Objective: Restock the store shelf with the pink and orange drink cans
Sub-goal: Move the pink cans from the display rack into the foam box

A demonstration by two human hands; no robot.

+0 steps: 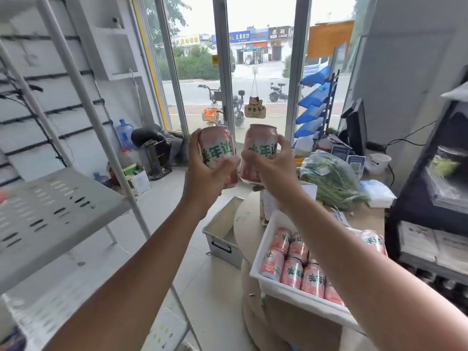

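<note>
Pink can (pixel 217 145) gripped by left fingers (pixel 226 165), second can (pixel 262 140) by right fingers (pixel 255 158).

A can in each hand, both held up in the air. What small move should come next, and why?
Probably swing both left onto the white shelf. The left hand grips one can, the right hand a second can, neither resting on anything; the shelf stands close on the left, and the tub holds more cans.
</note>
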